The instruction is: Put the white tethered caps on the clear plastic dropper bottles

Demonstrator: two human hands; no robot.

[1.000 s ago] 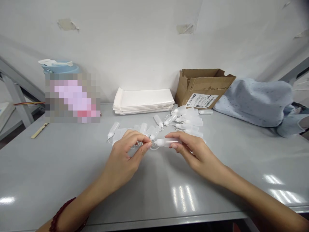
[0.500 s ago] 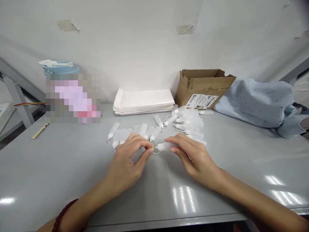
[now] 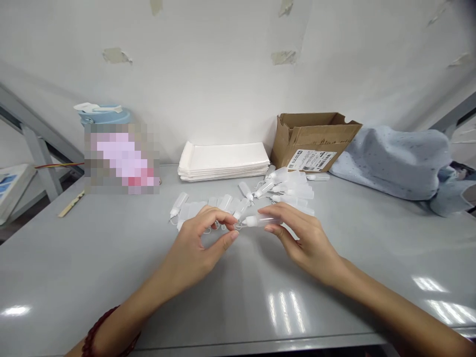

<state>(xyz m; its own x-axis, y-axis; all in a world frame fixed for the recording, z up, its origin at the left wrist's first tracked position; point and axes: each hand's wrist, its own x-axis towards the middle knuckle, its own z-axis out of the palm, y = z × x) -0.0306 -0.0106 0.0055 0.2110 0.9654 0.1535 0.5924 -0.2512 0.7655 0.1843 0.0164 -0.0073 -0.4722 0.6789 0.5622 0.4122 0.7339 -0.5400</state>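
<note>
My right hand (image 3: 303,238) holds a small translucent squeeze bottle (image 3: 254,221) between thumb and fingers. The bottle lies nearly level, its narrow tip pointing left and a thin cap strap (image 3: 240,226) looping at that end. At the tip, my left hand (image 3: 204,238) has its thumb and fingertips close together around the strap's end; the small cap is mostly hidden there. Behind my left hand lies a row of similar bottles (image 3: 179,203), partly covered by my fingers. More bottles (image 3: 293,191) are heaped beyond my right hand.
A stack of white envelopes (image 3: 225,158) lies against the wall. Right of it stand an open cardboard box (image 3: 320,141) and a pale blue spotted cloth (image 3: 401,163). At the left are a blue-topped container (image 3: 107,115), a blurred pink item (image 3: 122,158) and a yellowish strip (image 3: 71,203).
My left thumb and fingertips have parted slightly and show more of the looped strap. The bottle stays in my right hand. The whole view has shifted a little downward in the frame.
</note>
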